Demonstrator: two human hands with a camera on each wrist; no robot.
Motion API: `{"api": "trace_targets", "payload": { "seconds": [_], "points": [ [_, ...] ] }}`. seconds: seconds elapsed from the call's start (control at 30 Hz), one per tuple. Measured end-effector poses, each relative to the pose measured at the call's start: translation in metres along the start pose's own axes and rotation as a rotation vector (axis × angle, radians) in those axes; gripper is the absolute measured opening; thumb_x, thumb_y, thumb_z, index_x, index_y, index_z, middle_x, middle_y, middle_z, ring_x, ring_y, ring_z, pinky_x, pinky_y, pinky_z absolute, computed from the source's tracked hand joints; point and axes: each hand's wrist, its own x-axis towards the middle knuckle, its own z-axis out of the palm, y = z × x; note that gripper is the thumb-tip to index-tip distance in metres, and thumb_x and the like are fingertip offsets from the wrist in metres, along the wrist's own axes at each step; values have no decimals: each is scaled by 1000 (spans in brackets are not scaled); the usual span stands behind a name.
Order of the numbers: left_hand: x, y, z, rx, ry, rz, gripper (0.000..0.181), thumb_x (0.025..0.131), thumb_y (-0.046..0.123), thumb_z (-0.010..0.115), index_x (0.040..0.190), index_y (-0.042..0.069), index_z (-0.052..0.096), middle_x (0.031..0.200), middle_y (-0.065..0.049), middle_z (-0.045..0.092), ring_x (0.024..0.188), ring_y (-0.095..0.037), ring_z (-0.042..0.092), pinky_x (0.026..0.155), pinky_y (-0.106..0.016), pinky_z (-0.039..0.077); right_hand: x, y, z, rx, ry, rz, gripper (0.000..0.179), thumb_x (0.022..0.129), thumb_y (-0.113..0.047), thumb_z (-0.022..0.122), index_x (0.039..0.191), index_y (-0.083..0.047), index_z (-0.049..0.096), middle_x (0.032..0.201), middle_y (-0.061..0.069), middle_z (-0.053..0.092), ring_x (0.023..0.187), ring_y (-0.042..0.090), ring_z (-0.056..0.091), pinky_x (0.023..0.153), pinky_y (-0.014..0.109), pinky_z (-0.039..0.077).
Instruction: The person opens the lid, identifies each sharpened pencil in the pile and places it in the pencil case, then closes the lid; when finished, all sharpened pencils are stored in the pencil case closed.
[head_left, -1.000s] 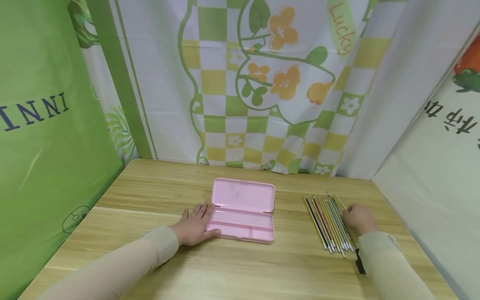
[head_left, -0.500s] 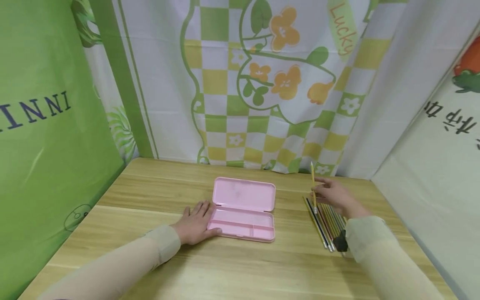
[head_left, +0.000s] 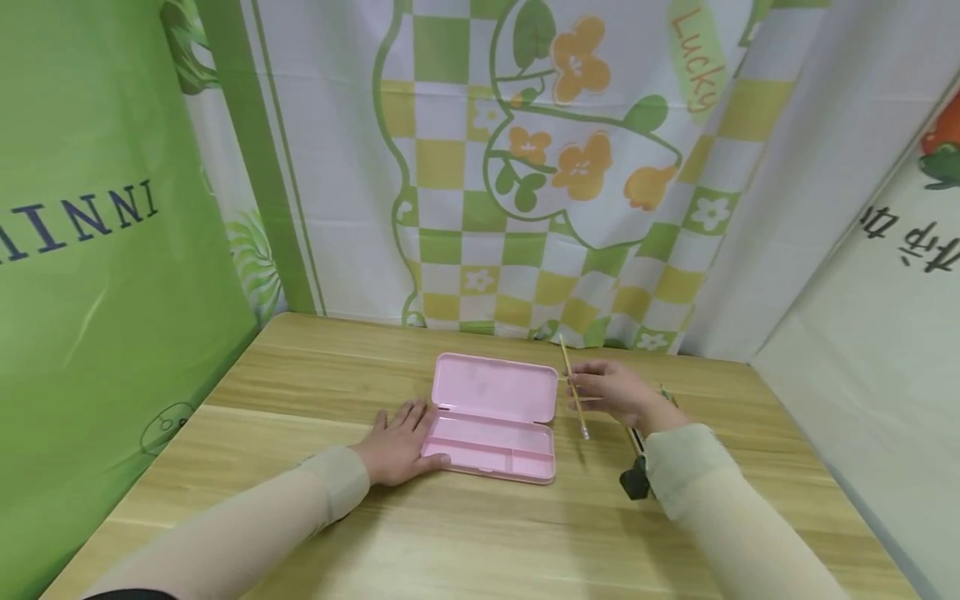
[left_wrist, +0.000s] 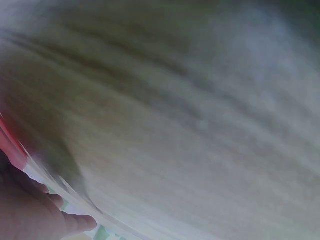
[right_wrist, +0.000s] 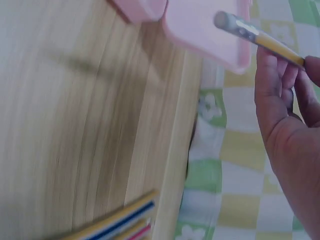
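A pink pencil case (head_left: 491, 475) lies with its lid (head_left: 495, 387) raised on the wooden table, its compartments bare. My left hand (head_left: 397, 446) rests flat beside its left end, fingers spread and thumb touching the front edge. In the air right of the case, my right hand (head_left: 611, 392) pinches a yellow pencil (head_left: 576, 392) between thumb and fingers; the pencil's eraser end (right_wrist: 225, 21) points down toward the table. Behind the right wrist, the row of pencils (head_left: 636, 442) is mostly hidden; some of their ends show in the right wrist view.
The wooden table (head_left: 465, 542) reaches back to a checkered curtain (head_left: 517, 283). A green cloth (head_left: 97, 333) hangs on the left and a white printed sheet (head_left: 885, 350) on the right. A black object (head_left: 636, 479) is at the right cuff.
My right hand has picked a yellow pencil from the row, lifted it and carried it left toward the pencil case. The left hand has stayed by the case.
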Motion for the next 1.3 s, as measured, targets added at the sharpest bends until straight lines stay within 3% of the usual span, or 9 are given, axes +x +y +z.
{"api": "trace_targets", "payload": {
  "seconds": [0.2,0.43,0.6,0.77,0.9,1.0,1.3],
  "points": [
    [1,-2,3,-8,6,-5,98,101,71,42,165,3,14,169,-24,8,156,-41,6,117,-72,6,18,1,26,-77,-156,20,36,107,-1,47,136,21,43,108,15,63,97,19,66,96,43,55],
    [4,0,1,19,11,-7,99,100,73,40,165,3,14,169,-23,9,156,-41,8,118,-71,8,36,-1,62,-223,-232,64,22,105,1,52,121,16,57,91,9,65,76,11,60,69,24,53],
    [1,5,-5,21,-12,-18,97,101,70,41,165,2,14,169,-24,10,156,-42,8,118,-71,9,46,4,86,-401,-272,54,17,99,2,59,111,13,65,83,7,64,69,10,55,64,21,48],
    [-4,8,-9,16,-12,-26,94,102,68,42,165,1,17,169,-24,14,155,-42,11,118,-71,12,52,10,104,-699,-289,-39,16,92,4,64,106,8,71,83,6,68,68,8,55,66,22,48],
    [-3,9,-9,27,-4,-23,94,102,68,41,165,2,17,169,-24,15,155,-42,12,118,-70,13,52,13,109,-914,-266,-78,14,89,0,67,101,-2,74,85,0,69,75,10,57,76,28,51],
    [1,6,-7,32,1,-23,95,102,69,42,165,2,16,169,-24,15,155,-42,12,117,-71,13,51,13,111,-992,-274,-104,10,90,-4,69,98,-7,74,87,-2,67,80,10,57,83,32,51],
    [-1,5,-6,22,-5,-26,96,102,68,44,165,2,17,169,-24,15,155,-43,12,117,-71,12,52,18,121,-1063,-281,-137,6,94,-6,69,96,-9,73,89,-2,67,86,14,60,91,38,52]
  ]
}}
